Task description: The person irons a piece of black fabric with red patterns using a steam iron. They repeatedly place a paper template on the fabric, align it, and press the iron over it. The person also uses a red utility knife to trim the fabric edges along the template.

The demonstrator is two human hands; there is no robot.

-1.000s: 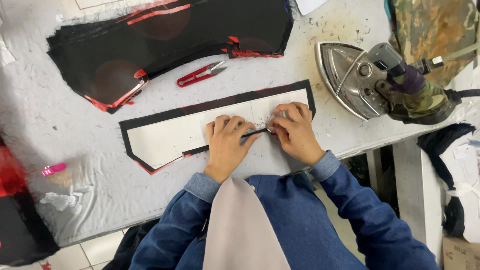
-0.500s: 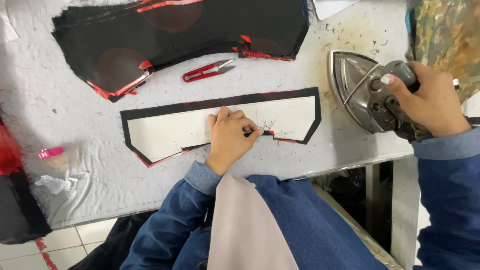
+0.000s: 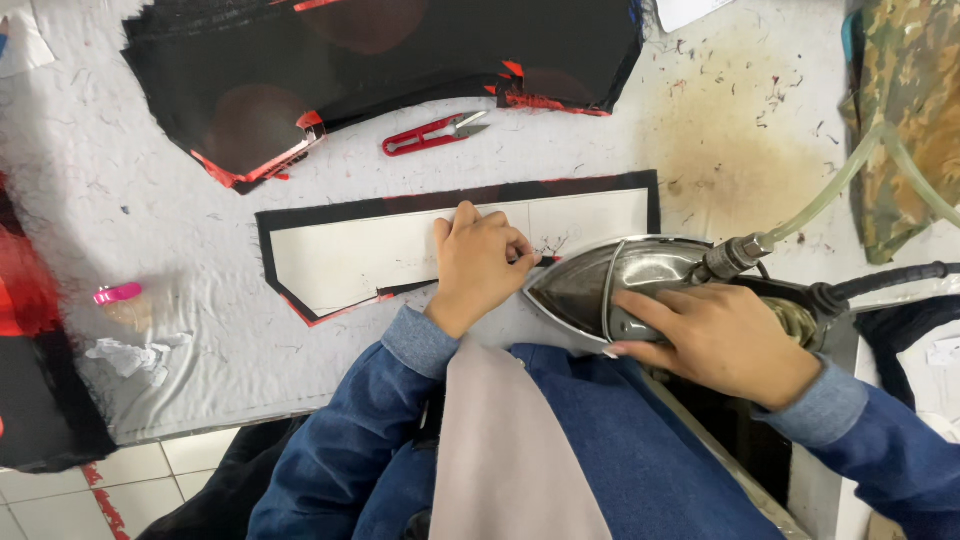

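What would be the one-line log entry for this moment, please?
left hand: pressing white template on black fabric piece | right hand: gripping steam iron, tip at folded edge | red thread snips: lying untouched

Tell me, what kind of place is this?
Probably a sewing or garment workshop: a steam iron with hoses on a padded pressing table, red thread snips, and stacked black cut fabric pieces.

Red snips (image 3: 435,133); black-edged white fabric piece (image 3: 400,250); silver iron (image 3: 620,280); camouflage cloth (image 3: 905,110).
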